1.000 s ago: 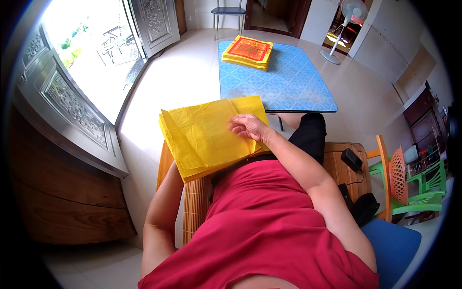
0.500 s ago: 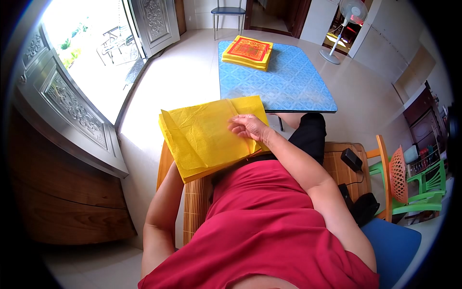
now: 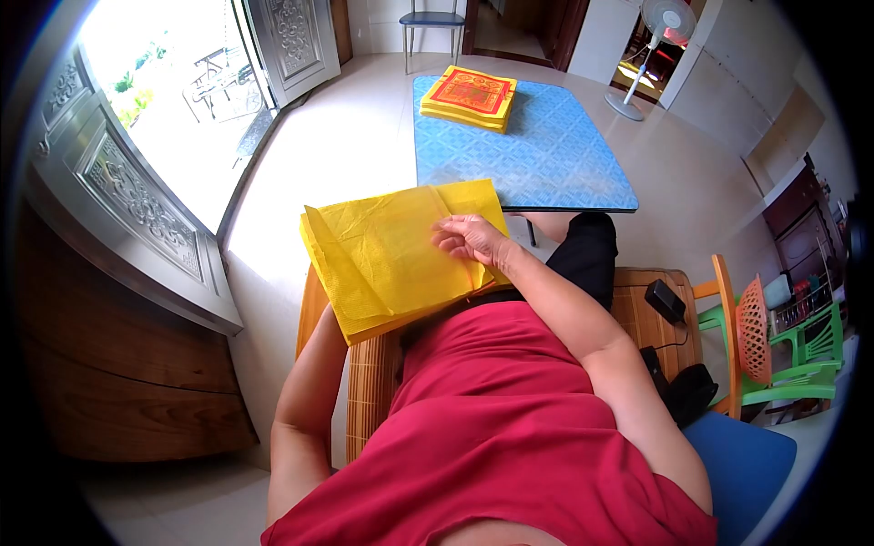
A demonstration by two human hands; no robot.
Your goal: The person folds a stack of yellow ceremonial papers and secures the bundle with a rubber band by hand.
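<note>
One stack of yellow paper sheets [image 3: 391, 259] lies on the seated person's lap, tilted up toward the head camera, its long axis running from the lower left corner up toward the right. The sheets are thin, matte and faintly crinkled, tissue-like; the left margin is folded over into a narrow flap, and a second sheet peeks out along the top right edge.

One right hand [image 3: 469, 238] rests on the stack's right half, just beside the upper right corner. Its fingers are bent and drawn close together, tips down on the top sheet; whether they pinch an edge or only press on it cannot be told. The stack spreads leftward and downward from this hand.

One left hand, not visible: the left forearm [image 3: 305, 400] runs up under the stack's lower left corner and the paper hides the hand, so its state cannot be told.

One red garment [image 3: 510, 437], soft knit, fills the foreground below the paper.

One slatted wooden seat [image 3: 369, 391], beneath the person.

One blue patterned surface [image 3: 537, 159], smooth, rectangular with rounded corners, stands just beyond the lap. On its far end, well apart from the hand, sits one squared pile of yellow sheets with a red printed panel [image 3: 469, 98].

One standing fan [image 3: 660, 36], far right corner.
</note>
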